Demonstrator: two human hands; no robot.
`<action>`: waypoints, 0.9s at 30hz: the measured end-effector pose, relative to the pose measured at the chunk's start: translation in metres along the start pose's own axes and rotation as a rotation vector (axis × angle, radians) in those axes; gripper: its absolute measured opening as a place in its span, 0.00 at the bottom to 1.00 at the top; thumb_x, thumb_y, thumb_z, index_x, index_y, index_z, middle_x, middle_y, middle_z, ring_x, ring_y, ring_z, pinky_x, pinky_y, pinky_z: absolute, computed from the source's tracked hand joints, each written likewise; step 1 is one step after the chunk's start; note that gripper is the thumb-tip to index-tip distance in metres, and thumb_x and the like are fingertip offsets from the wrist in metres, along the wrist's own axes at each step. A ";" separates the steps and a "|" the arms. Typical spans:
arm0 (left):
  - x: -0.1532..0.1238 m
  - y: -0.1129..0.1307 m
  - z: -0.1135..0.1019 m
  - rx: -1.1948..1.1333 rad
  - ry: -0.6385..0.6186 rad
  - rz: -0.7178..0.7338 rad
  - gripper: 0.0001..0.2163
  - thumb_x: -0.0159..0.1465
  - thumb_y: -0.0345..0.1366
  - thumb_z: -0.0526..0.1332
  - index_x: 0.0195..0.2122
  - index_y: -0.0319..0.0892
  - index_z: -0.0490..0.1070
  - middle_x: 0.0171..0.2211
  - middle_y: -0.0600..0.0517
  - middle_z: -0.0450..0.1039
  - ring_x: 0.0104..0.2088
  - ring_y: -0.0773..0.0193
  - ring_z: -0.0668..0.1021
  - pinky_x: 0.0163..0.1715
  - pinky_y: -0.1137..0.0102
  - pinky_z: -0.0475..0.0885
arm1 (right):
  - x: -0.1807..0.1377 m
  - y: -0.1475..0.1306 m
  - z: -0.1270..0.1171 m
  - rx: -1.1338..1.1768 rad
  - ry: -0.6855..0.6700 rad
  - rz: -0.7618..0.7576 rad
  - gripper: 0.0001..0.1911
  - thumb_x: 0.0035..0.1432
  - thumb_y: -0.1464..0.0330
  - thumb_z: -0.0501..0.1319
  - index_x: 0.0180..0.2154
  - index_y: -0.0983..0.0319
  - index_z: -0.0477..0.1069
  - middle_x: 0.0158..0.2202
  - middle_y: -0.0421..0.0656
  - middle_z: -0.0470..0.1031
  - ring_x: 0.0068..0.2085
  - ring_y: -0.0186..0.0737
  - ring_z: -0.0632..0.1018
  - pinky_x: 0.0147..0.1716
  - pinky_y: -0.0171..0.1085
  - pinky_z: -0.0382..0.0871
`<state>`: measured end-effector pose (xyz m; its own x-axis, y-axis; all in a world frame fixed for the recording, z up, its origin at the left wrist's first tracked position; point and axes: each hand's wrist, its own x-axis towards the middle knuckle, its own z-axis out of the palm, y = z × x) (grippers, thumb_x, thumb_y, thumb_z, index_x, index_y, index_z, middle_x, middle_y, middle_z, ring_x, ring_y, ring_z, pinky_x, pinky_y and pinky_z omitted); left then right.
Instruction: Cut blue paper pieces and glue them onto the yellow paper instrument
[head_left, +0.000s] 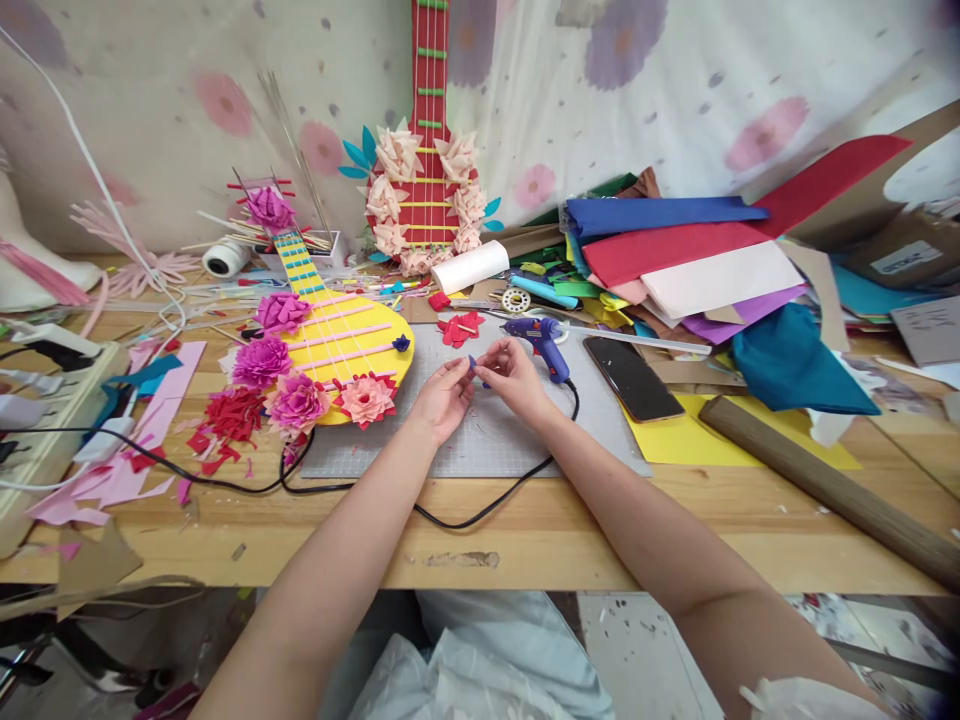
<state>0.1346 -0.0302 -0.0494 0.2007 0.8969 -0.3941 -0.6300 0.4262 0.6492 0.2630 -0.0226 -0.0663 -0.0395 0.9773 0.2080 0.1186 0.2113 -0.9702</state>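
Observation:
My left hand [444, 398] and my right hand [515, 378] meet above the grey cutting mat [352, 462]. Between their fingertips is a small dark blue-purple paper piece [472, 364], pinched from both sides; its exact shape is too small to make out. Just behind my right hand lies a blue glue gun [551, 352] with a black cord. Red paper petals [460, 329] rest on the mat beyond my hands. To the left sits a yellow paper guitar [352, 345] with pink and purple flowers and a small dark blue flower [401, 343] at its right edge.
A red guitar [427, 190] with pale flowers leans at the back. On the right are a black phone [632, 378], a brown roll [825, 485] and stacked coloured paper [675, 260]. A power strip [67, 440], red scraps [232, 415] and the cord [480, 522] lie left and in front.

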 end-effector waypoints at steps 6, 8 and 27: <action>0.002 -0.004 -0.009 0.575 -0.068 0.399 0.10 0.49 0.28 0.65 0.33 0.41 0.69 0.33 0.52 0.74 0.33 0.68 0.75 0.28 0.75 0.67 | -0.005 -0.008 -0.022 -0.374 -0.217 -0.132 0.12 0.50 0.67 0.57 0.34 0.57 0.53 0.32 0.40 0.71 0.33 0.37 0.74 0.36 0.40 0.69; 0.002 -0.006 -0.013 0.769 -0.128 0.488 0.11 0.50 0.27 0.64 0.35 0.42 0.69 0.32 0.51 0.74 0.34 0.66 0.76 0.29 0.74 0.68 | -0.007 -0.010 -0.026 -0.490 -0.280 -0.144 0.11 0.50 0.69 0.56 0.34 0.57 0.52 0.33 0.41 0.72 0.33 0.38 0.74 0.36 0.40 0.68; 0.002 -0.009 -0.019 1.024 0.050 0.559 0.07 0.52 0.27 0.60 0.33 0.41 0.69 0.28 0.52 0.74 0.29 0.67 0.76 0.30 0.71 0.71 | -0.011 -0.031 -0.045 -0.877 -0.213 -0.211 0.06 0.54 0.65 0.56 0.33 0.60 0.61 0.31 0.42 0.73 0.31 0.37 0.72 0.31 0.34 0.61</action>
<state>0.1261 -0.0347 -0.0684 0.0427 0.9939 0.1020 0.2825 -0.1100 0.9529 0.3041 -0.0391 -0.0329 -0.3170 0.9128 0.2576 0.7931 0.4040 -0.4558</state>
